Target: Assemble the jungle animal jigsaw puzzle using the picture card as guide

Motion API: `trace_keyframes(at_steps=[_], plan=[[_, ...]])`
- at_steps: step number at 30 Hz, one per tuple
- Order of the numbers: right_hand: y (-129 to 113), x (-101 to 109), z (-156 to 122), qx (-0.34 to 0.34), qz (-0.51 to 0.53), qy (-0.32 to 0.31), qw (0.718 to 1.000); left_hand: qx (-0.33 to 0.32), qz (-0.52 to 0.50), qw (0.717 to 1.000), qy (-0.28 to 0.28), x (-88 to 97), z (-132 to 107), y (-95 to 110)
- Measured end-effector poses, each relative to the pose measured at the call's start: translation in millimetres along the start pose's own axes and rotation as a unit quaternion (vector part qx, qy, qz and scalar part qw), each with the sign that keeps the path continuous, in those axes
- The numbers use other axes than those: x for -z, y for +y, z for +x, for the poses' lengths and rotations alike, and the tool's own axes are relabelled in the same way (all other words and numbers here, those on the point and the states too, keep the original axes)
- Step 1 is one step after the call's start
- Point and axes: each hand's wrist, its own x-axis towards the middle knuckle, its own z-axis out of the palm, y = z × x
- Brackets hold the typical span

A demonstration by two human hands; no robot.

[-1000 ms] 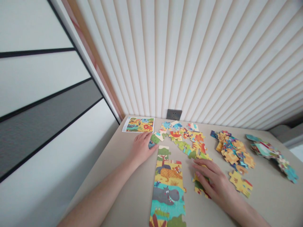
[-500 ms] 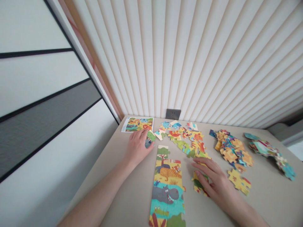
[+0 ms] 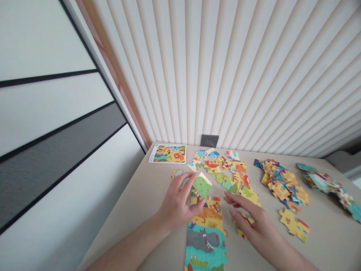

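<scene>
My left hand (image 3: 179, 201) pinches a green puzzle piece (image 3: 202, 186) between thumb and fingers, lifted just over the top end of the joined puzzle strip (image 3: 207, 235), which shows a leopard and a hippo. My right hand (image 3: 249, 218) lies to the right of the strip with fingers stretched out flat, resting on a loose yellow and green piece (image 3: 243, 232). A spread of loose pieces (image 3: 225, 171) lies beyond both hands.
A reference picture card (image 3: 168, 154) lies at the table's far left corner by the ribbed wall. A small loose piece (image 3: 177, 173) sits left of my left hand. Two more heaps of pieces (image 3: 283, 183) (image 3: 327, 185) lie to the right. A grey wall socket (image 3: 209, 140) is behind.
My left hand picked up the green piece from near the card and carried it right and nearer, over the top of the strip. My right hand stayed flat on its piece.
</scene>
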Motion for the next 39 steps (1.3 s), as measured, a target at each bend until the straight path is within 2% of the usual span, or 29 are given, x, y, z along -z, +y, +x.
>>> trace_keyframes(at_steps=[5,8,11,14,19,22,28,31,33,35,39], plan=[[-20.4,-14.8,34.0,-0.046,0.188,-0.056,0.98,-0.036,-0.052,0.998,-0.014,-6.0,-8.2,12.4],[-28.8,-18.9,50.9,-0.052,0.229,-0.093,0.968,-0.036,-0.059,0.998,-0.015,-8.8,-10.2,11.6],[-34.3,-18.3,58.3,-0.074,0.209,-0.09,0.971,-0.012,-0.054,0.998,-0.037,-9.2,-12.4,8.3],[-36.5,-16.8,57.7,-0.076,0.18,-0.12,0.973,0.005,-0.049,0.995,-0.084,-5.5,-14.1,4.7],[-36.5,-17.8,51.8,-0.048,0.122,-0.164,0.978,-0.023,-0.055,0.975,-0.214,4.3,-11.7,-0.5],[-38.2,-16.8,50.5,-0.044,0.111,-0.18,0.976,-0.045,-0.052,0.965,-0.253,6.1,-10.4,-1.8],[-46.3,-14.8,54.5,-0.037,0.096,-0.201,0.974,-0.038,-0.042,0.967,-0.248,6.8,-8.9,-1.0],[-41.0,-15.3,67.6,-0.012,0.034,-0.196,0.98,-0.034,-0.021,0.97,-0.241,11.3,-4.6,-5.8],[-30.3,-14.8,84.6,0.01,-0.036,-0.15,0.988,-0.025,0.003,0.973,-0.23,15.4,-1.1,-13.8],[-15.8,-13.4,107.5,0.023,-0.108,-0.077,0.991,-0.005,0.037,0.978,-0.206,19.6,2.2,-26.0],[6.8,-9.4,158.3,0.083,-0.243,-0.067,0.964,0.054,0.108,0.982,-0.143,26.3,6.9,-56.8]])
